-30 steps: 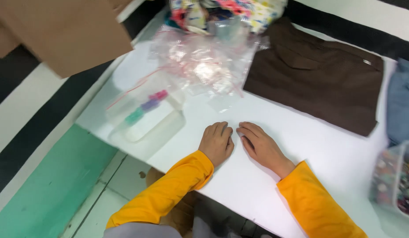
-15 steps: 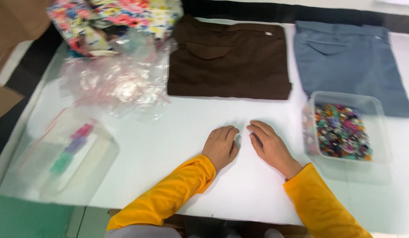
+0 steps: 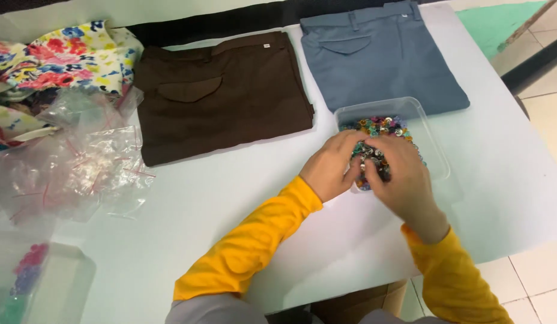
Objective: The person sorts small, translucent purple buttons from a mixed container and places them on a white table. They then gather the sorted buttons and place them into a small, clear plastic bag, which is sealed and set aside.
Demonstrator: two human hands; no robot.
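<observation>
Folded brown trousers (image 3: 224,96) beside blue trousers (image 3: 380,57), floral cloth (image 3: 62,57), plastic bags (image 3: 74,162).

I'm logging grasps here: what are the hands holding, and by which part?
Both hands, left hand and right hand, reach into the clear tray of coloured buttons; fingers hide any grip, so it cannot be told.

Brown trousers (image 3: 224,99), grey-blue trousers (image 3: 380,57), floral multicoloured cloth (image 3: 62,57), yellow sleeves (image 3: 248,240), many-coloured buttons (image 3: 380,127).

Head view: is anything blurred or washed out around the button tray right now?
Head view: light is even, shadows soft; the clear tray and buttons read fairly sharp, left hand and right hand slightly soft, plastic bags glinting, bottom-left container blurred.
</observation>
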